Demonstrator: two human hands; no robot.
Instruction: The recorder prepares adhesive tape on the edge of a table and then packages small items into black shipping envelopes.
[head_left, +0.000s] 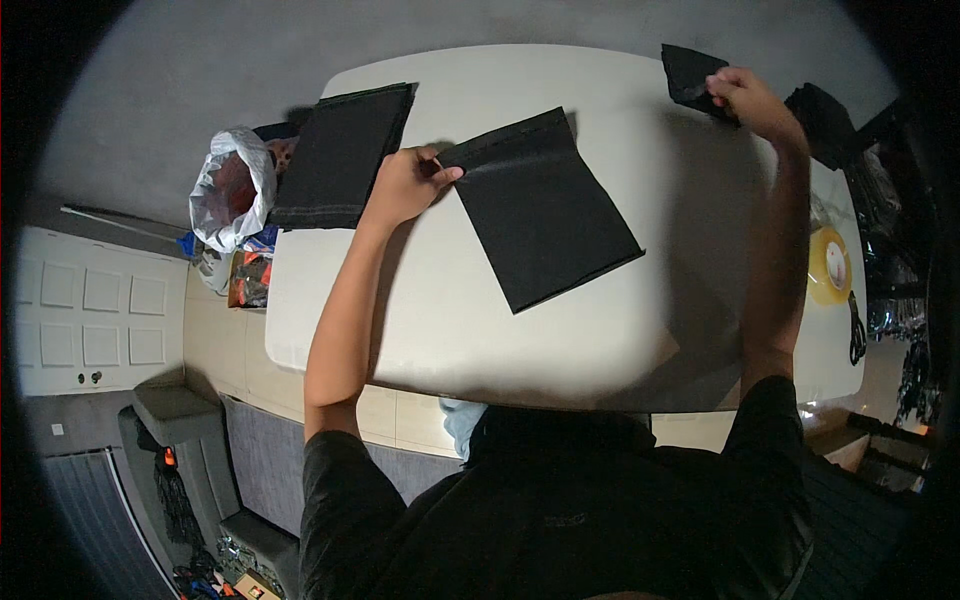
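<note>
My left hand (408,186) pinches the upper left corner of a flat black rectangular cloth piece (553,215) between thumb and fingers. The piece lies tilted across the middle of the white table (450,310), with a stitched band along its far edge. At the far right, my right hand (745,98) is closed on a smaller black cloth piece (690,77), held near the table's far right edge. Just left of my left hand lies a neat pile of black cloth pieces (335,155), stitched along the edges.
A yellowish tape roll (830,265) and a black-handled tool (857,335) lie at the right edge. Beyond my right hand is a black pile (825,122). A white plastic bag (235,190) and a box (250,280) stand off the table's left side. Grey sofa (260,450) behind me.
</note>
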